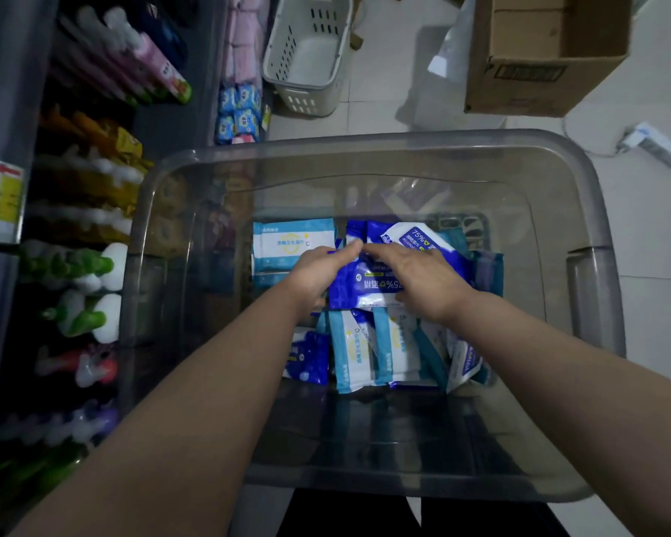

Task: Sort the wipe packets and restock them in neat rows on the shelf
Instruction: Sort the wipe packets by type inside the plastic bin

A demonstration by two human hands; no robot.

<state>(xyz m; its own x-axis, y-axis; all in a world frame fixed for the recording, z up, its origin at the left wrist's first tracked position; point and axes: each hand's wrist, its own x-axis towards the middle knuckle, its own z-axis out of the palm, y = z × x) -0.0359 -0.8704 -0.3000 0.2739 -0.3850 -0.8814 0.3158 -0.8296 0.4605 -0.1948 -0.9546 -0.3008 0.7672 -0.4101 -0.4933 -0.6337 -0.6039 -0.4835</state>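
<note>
a shop: stocked shelves (86, 188) of bottles, shopping basket (307, 52) on floor.

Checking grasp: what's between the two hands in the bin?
Head view: a dark blue wipe packet, held by left hand and right hand.

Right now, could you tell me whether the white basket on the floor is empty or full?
Empty: the white basket shows only its own bare bottom inside.

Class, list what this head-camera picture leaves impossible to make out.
Head view: blue packet, label partly covered by left hand and right hand.
Head view: lower packets, number hidden under the pile.
Head view: shelf bottles, blurred.
Head view: cardboard box, cut off by the top edge.
</note>
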